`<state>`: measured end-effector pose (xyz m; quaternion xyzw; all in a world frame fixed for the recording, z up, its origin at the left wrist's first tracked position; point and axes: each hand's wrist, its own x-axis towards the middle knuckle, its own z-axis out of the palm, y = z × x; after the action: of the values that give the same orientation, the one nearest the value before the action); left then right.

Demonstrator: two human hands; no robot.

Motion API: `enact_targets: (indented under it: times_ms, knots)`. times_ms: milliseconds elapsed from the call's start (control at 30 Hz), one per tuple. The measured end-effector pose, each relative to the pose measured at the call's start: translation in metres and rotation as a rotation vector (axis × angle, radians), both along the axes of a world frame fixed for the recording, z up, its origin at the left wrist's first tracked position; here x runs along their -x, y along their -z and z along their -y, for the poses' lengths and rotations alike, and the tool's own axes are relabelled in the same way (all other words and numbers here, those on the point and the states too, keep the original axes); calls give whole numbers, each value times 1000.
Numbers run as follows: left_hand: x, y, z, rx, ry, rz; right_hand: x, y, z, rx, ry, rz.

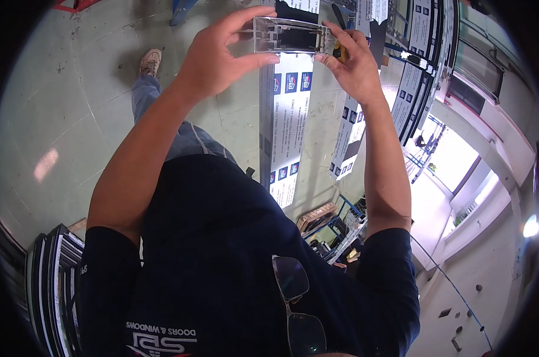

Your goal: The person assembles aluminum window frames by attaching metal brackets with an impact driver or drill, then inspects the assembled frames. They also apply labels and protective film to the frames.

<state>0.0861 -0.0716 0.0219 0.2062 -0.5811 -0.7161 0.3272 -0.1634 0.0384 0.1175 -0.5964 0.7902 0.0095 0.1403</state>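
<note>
A short, hollow metal profile piece (291,35) is held up between both hands at the top middle, its open cross-section facing the camera. My left hand (222,50) grips its left end, thumb along the lower edge and fingers at the upper edge. At the right end, my right hand (351,64) pinches the piece between thumb and fingers. A tool with a yellow and black handle (340,51) shows beside the right fingers; whether the hand holds it I cannot tell. Below the piece runs a long profile covered in printed white film (290,119).
More film-wrapped profiles (348,137) lie to the right. A blue rack (347,209) and a wooden crate (317,218) stand at the lower right. Dark frames (54,268) lean at the lower left. A shoe (151,62) rests on the green floor (55,107).
</note>
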Motion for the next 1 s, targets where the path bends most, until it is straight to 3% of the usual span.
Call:
enact_targets:
  times_ms: [1000]
  knots:
    - [-2,8,1,0,33,28,0,-1,0,-44,-2,-72]
